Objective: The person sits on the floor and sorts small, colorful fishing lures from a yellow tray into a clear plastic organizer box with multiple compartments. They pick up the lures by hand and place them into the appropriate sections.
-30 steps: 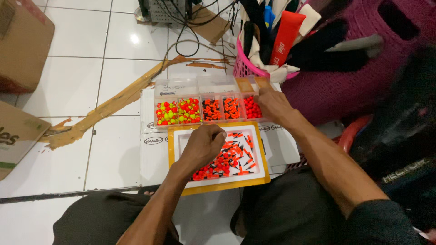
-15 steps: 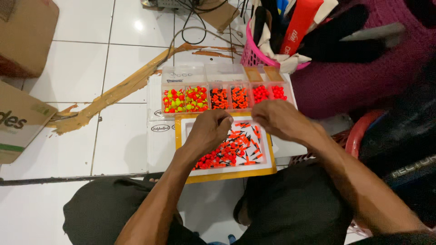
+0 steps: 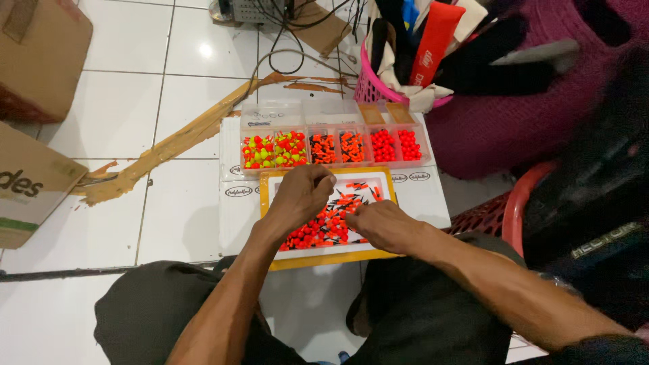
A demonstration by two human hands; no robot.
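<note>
Sitting low over a white tiled floor, both my hands down in the yellow-rimmed tray set on a flat white box in front of my knees. The tray holds a heap of small orange and black floats, spread across its white bottom.

My left hand is curled over the upper left of the heap, fingers bent and drawn together; cannot tell whether anything is pinched between them. My right hand lies low on the right side of the heap, fingers tucked under, touching the floats; what it grips, if anything, is hidden.

Just beyond the tray: a clear compartment box, yellow-and-red pieces in its left cells, orange-and-black in the middle, red beads on the right. Pink basket behind that. Cardboard boxes off to my left.
</note>
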